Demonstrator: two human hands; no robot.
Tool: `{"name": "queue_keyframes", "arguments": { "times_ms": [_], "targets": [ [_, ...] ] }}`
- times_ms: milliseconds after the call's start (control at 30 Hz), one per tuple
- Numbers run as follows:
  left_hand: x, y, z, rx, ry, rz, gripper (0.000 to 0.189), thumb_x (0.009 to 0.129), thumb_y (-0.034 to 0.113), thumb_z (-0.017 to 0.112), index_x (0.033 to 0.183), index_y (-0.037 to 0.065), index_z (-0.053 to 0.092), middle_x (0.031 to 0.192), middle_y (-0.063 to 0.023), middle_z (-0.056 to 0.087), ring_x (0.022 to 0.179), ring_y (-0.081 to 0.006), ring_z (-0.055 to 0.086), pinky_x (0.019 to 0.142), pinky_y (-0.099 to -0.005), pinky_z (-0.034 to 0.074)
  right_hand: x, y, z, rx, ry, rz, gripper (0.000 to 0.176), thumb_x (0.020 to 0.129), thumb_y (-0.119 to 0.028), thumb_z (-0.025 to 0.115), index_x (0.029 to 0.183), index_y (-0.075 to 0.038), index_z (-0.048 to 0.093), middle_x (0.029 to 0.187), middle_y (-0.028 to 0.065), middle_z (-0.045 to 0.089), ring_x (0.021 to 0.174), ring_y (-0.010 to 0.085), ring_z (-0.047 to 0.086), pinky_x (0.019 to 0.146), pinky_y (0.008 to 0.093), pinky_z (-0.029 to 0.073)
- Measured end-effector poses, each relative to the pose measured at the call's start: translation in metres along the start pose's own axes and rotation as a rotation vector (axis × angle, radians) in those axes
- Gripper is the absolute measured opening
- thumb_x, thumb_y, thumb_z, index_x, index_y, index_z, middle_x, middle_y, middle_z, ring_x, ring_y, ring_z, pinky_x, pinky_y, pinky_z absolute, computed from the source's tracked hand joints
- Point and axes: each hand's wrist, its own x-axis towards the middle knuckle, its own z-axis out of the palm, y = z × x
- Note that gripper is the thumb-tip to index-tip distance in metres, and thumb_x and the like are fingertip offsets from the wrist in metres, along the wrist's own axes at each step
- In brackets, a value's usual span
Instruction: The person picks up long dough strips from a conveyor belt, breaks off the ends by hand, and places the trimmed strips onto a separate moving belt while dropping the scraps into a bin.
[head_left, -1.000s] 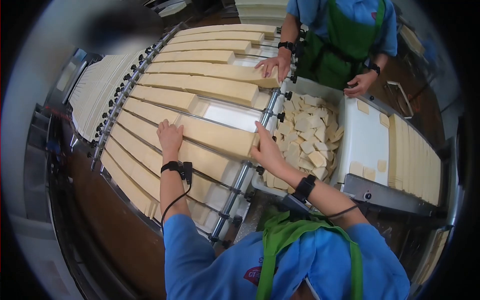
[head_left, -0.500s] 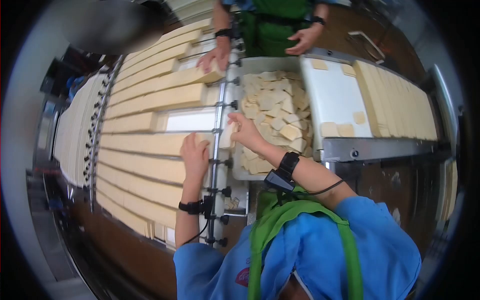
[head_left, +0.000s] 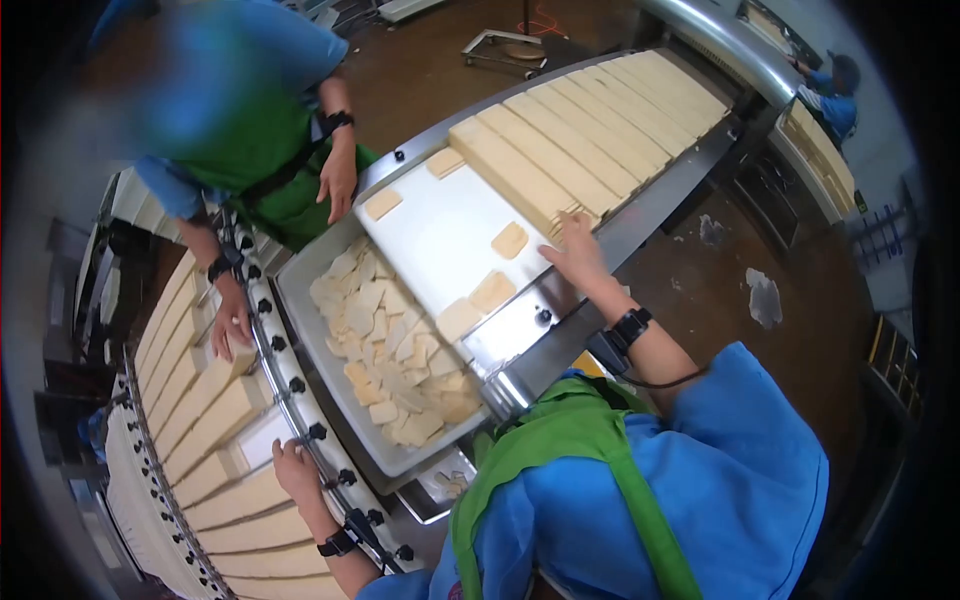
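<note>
R hand (head_left: 580,250) at near end of a stack (head_left: 512,175) on right belt (head_left: 440,240), can't tell if gripping. L hand (head_left: 297,472) half-curled by left rail (head_left: 270,358), hold unclear.

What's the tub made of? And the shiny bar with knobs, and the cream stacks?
The tub: probably plastic, dull and smooth. The bar: looks like polished metal, with bright streaks. The stacks: matte, maybe thin food sheets, since layers show near the right hand.

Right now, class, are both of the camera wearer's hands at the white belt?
No: only the right hand is at the white belt; the left hand is beside a pale row.
</note>
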Motion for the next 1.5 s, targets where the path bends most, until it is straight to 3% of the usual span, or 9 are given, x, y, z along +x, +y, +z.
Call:
{"name": "queue_keyframes", "arguments": {
  "times_ms": [267, 433, 500, 700, 867, 1067, 1167, 1267, 1500],
  "targets": [
    [0.127, 0.273, 0.075, -0.623, 0.041, 0.636, 0.037, 0.081, 0.018, 0.055, 0.114, 0.001, 0.050, 0.115, -0.0211, 0.051, 0.106, -0.0359, 0.048, 0.091, -0.0376, 0.038, 0.033, 0.037, 0.013, -0.130, -0.095, 0.188, 0.061, 0.064, -0.023, 0.073, 0.104, 0.010, 0.041, 0.100, 0.0240, 0.042, 0.087, 0.0396, 0.053, 0.075, 0.0426, 0.047],
    [0.221, 0.434, 0.142, -0.528, 0.215, 0.876, 0.044, 0.078, 0.014, 0.056, 0.115, -0.007, 0.043, 0.111, -0.0247, 0.049, 0.104, -0.0384, 0.046, 0.090, -0.0430, 0.037, 0.036, 0.037, 0.005, -0.111, -0.173, 0.138, 0.055, 0.063, -0.023, 0.074, 0.096, 0.008, 0.043, 0.095, 0.0218, 0.042, 0.077, 0.0381, 0.056, 0.065, 0.0409, 0.049],
    [0.248, 0.476, 0.151, -0.507, 0.270, 0.858, 0.029, 0.075, 0.011, 0.054, 0.099, -0.003, 0.049, 0.096, -0.0194, 0.052, 0.094, -0.0350, 0.049, 0.082, -0.0437, 0.040, 0.035, 0.039, 0.004, -0.088, -0.170, 0.100, 0.054, 0.062, -0.023, 0.076, 0.093, 0.006, 0.042, 0.093, 0.0211, 0.042, 0.071, 0.0379, 0.057, 0.060, 0.0406, 0.050],
    [0.292, 0.517, 0.156, -0.217, -0.048, 0.652, 0.037, 0.069, 0.021, 0.056, 0.100, 0.001, 0.056, 0.101, -0.0162, 0.053, 0.100, -0.0316, 0.048, 0.084, -0.0414, 0.041, 0.040, 0.033, -0.005, -0.055, -0.216, 0.117, 0.054, 0.060, -0.022, 0.076, 0.093, 0.004, 0.041, 0.094, 0.0206, 0.042, 0.073, 0.0382, 0.056, 0.061, 0.0407, 0.049],
    [0.282, 0.481, 0.120, -0.091, -0.217, 0.495, 0.046, 0.065, 0.028, 0.059, 0.104, 0.004, 0.058, 0.106, -0.0121, 0.053, 0.106, -0.0278, 0.045, 0.089, -0.0433, 0.037, 0.037, 0.026, -0.001, -0.053, -0.251, 0.101, 0.055, 0.059, -0.021, 0.076, 0.094, 0.003, 0.041, 0.097, 0.0207, 0.042, 0.079, 0.0388, 0.055, 0.066, 0.0421, 0.047],
    [0.237, 0.334, 0.090, -0.112, -0.203, 0.181, 0.046, 0.060, 0.030, 0.066, 0.095, 0.001, 0.058, 0.099, -0.0155, 0.056, 0.098, -0.0294, 0.050, 0.082, -0.0386, 0.041, 0.041, 0.022, 0.007, -0.025, -0.463, -0.165, 0.066, 0.057, -0.025, 0.076, 0.105, 0.002, 0.040, 0.106, 0.0236, 0.041, 0.094, 0.0408, 0.049, 0.078, 0.0436, 0.044],
    [0.188, 0.261, 0.117, -0.669, -0.064, 0.153, 0.045, 0.059, 0.027, 0.072, 0.089, 0.001, 0.053, 0.092, -0.0154, 0.056, 0.089, -0.0265, 0.053, 0.076, -0.0346, 0.043, 0.051, 0.018, 0.036, -0.211, -0.520, -0.111, 0.081, 0.052, -0.025, 0.077, 0.117, -0.002, 0.035, 0.110, 0.0217, 0.042, 0.098, 0.0391, 0.046, 0.082, 0.0444, 0.043],
    [0.148, 0.215, 0.146, -1.220, 0.090, -0.168, 0.045, 0.061, 0.025, 0.074, 0.087, 0.001, 0.047, 0.087, -0.0133, 0.055, 0.081, -0.0221, 0.054, 0.071, -0.0324, 0.043, 0.056, -0.016, 0.058, -0.103, -0.557, -0.182, 0.086, 0.051, -0.022, 0.076, 0.122, -0.003, 0.032, 0.112, 0.0215, 0.042, 0.098, 0.0384, 0.045, 0.082, 0.0440, 0.042],
    [0.089, 0.038, 0.042, -0.876, 0.771, -0.392, 0.029, 0.083, 0.028, 0.057, 0.089, 0.001, 0.052, 0.075, -0.0120, 0.056, 0.070, -0.0210, 0.054, 0.065, -0.0323, 0.043, -0.007, -0.172, 0.097, 0.290, -0.517, -0.555, 0.081, 0.061, -0.025, 0.074, 0.127, -0.001, 0.032, 0.116, 0.0231, 0.044, 0.101, 0.0360, 0.047, 0.083, 0.0409, 0.042]
  ]
}}
